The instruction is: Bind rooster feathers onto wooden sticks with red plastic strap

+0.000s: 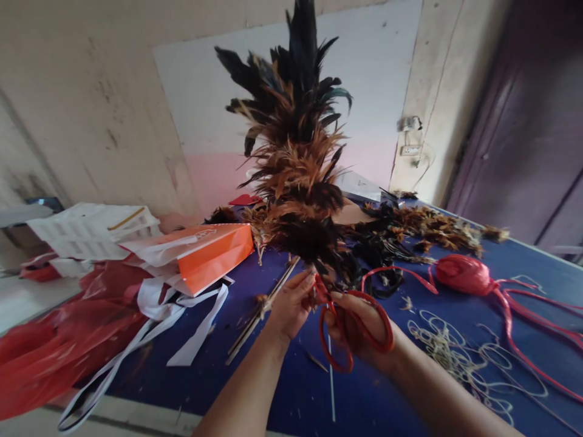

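Observation:
A tall feather duster [291, 164] of black and brown feathers stands upright in front of me. My left hand [290, 305] is closed at its lower end, fingers pinched together just below the lowest dark feathers. Close beside it, my right hand [357, 318] holds a pair of scissors with red handles [387, 334], their loops hanging below and beside the fingers. The scissors' blades are mostly hidden by the hands. Something red shows between the two hands. A thin pale stick [331, 388] points down toward me beneath them.
On the right lie a ball of red plastic twine [464, 274], tangled pale string [444, 346] and bundled feathers [428, 224]. Thin sticks [259, 315] lie left of my hands on the blue tabletop [291, 400]. Farther left are an orange-and-white bag [216, 258] and red plastic [73, 340].

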`<state>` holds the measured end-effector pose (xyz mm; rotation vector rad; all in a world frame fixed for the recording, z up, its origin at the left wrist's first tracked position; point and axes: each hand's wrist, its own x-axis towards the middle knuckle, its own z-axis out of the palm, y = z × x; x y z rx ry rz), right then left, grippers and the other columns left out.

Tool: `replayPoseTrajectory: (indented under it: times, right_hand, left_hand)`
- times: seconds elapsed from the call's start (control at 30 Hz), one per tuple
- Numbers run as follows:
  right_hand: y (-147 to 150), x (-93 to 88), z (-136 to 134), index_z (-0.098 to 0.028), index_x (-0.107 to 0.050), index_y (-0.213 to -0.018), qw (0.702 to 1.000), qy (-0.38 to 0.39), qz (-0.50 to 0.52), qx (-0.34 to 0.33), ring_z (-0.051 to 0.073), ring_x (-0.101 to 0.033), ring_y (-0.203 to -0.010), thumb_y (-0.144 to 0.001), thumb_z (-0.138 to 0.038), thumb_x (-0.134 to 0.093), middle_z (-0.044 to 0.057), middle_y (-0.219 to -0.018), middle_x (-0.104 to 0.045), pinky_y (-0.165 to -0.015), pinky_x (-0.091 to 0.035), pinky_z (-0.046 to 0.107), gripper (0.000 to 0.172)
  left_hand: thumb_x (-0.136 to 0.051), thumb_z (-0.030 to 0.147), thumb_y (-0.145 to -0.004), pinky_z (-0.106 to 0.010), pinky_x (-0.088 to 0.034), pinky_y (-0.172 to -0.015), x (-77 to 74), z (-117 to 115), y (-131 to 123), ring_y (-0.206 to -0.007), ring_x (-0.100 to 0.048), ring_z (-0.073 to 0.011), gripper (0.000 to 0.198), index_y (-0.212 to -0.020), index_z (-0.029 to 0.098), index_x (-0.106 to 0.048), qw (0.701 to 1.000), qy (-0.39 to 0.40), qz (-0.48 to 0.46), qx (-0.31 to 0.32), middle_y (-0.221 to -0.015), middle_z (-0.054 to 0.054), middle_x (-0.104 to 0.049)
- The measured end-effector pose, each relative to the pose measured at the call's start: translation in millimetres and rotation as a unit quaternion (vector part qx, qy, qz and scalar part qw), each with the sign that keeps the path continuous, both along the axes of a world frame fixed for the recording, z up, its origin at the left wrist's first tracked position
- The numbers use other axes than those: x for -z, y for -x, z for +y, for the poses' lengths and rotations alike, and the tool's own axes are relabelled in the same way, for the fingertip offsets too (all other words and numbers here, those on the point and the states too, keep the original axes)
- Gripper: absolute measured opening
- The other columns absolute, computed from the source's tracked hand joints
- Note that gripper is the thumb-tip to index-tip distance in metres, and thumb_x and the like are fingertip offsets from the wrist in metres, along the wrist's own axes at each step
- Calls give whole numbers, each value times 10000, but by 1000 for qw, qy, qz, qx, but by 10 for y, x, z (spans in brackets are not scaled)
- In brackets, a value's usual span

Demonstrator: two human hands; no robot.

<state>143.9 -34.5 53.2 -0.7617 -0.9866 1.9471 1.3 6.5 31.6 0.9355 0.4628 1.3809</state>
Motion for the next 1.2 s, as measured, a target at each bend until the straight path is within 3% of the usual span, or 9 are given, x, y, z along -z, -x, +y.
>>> replayPoseTrajectory:
  times: [0.23,0.4,0.6,0.77,0.9,1.0,1.07,1.13,1.2]
  right_hand:
    - [-18,-13,45,-147,-551,-739,998,49,14,-21,93,-517,-452,-798,-496,-523,7,-586,-573,-451,-364,196,356]
    - [60,-67,30,-170,-482,-697,994,101,45,17,67,-422,-378,-820,-579,-437,-21,-520,-498,-369,-255,166,430]
    - [118,-39,-9,-166,-470,-667,991,112,49,54,38,-345,-337,-809,-549,-490,-50,-478,-430,-350,-215,149,408]
    - [61,1,83,-165,-477,-671,983,109,148,6,94,-473,-443,-831,-517,-451,5,-556,-512,-417,-344,198,387]
    - [-51,15,175,-162,-447,-628,977,102,188,8,60,-394,-397,-780,-467,-532,-34,-514,-448,-389,-296,180,352]
    - [-183,-19,158,-158,-499,-693,993,63,104,0,62,-415,-408,-733,-417,-612,-41,-524,-468,-397,-304,183,285]
    - [-308,-63,132,-153,-541,-771,999,-11,16,51,72,-449,-430,-694,-376,-662,-30,-564,-514,-399,-318,188,265]
    - [-450,-105,126,-151,-562,-850,980,-111,-74,145,88,-472,-445,-677,-357,-684,-21,-593,-548,-399,-329,200,295]
    - [-571,-118,148,-161,-566,-899,944,-183,-156,224,99,-482,-457,-666,-342,-698,-13,-629,-588,-421,-351,217,324]
  left_hand:
    - [-696,242,-711,-173,-445,-533,56,32,18,-538,-556,-64,146,-812,137,-692,1000,4,7,-13,-652,5,-629]
    - [-708,263,-694,-164,-400,-520,94,47,-6,-520,-509,-52,130,-741,143,-697,1000,6,15,-18,-606,11,-602]
    - [-751,299,-625,-186,-371,-491,102,52,-2,-501,-485,-70,159,-696,162,-712,999,11,33,-25,-570,4,-599]
    - [-744,336,-636,-196,-342,-471,97,23,-23,-480,-474,-70,213,-660,130,-698,997,20,69,-6,-533,-1,-576]
    - [-734,322,-656,-204,-368,-473,95,-1,-67,-463,-487,-73,221,-690,106,-698,997,12,76,28,-531,-10,-586]
    - [-758,264,-629,-178,-382,-447,95,19,-52,-460,-509,-67,188,-719,109,-700,999,27,44,-8,-547,-10,-611]
    - [-758,249,-631,-156,-399,-443,93,42,-26,-463,-522,-58,177,-732,116,-699,999,36,21,-26,-569,-12,-627]
    - [-744,239,-651,-139,-408,-432,87,56,-4,-466,-535,-53,179,-773,117,-697,998,52,2,-21,-592,-18,-638]
    - [-729,208,-668,-128,-415,-416,75,58,7,-489,-559,-61,192,-831,116,-690,997,73,-29,-11,-621,-25,-644]
